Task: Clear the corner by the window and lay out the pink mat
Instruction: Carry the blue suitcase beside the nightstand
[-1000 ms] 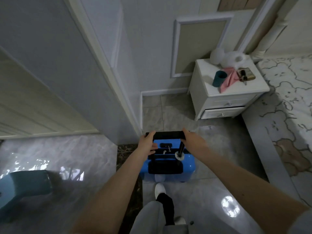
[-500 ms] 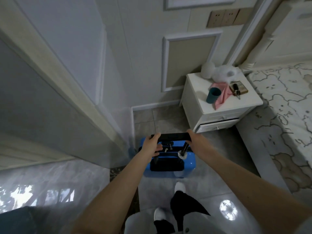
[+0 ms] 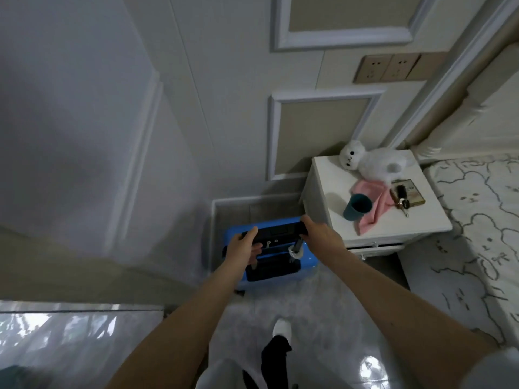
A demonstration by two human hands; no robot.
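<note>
**Suitcase held by both hands in the corner beside the nightstand**

Suitcase (image 3: 280,265), bright blue with black trim, stands on the pale tiled floor (image 3: 295,318) in the head view, tucked into the wall corner just left of the white nightstand (image 3: 393,231). Its black pull handle (image 3: 276,231) runs across the top. The left hand (image 3: 243,247) grips the handle's left end, fingers (image 3: 248,234) curled over the bar and the thumb underneath. The right hand (image 3: 318,234) holds the right end, its fingers wrapped over the bar so their tips are hidden from me. Both bare forearms reach in from six o'clock toward the case at the middle of the frame.

At about two o'clock from the suitcase, the nightstand's worktop carries a white plush toy (image 3: 370,161) at the back, a pink cloth (image 3: 370,206) lying crumpled beneath it, a teal cup (image 3: 357,206) resting on the cloth's left edge, and a small brown box (image 3: 410,192) with a bunch of keys (image 3: 402,202) lying across it. A drawer below stands slightly open. At three o'clock lies a bed (image 3: 483,220) with a white cover printed with bears. On the wall at one o'clock sit beige sockets (image 3: 393,67). At six o'clock a foot in a white slipper (image 3: 282,329) rests on the floor.
</note>
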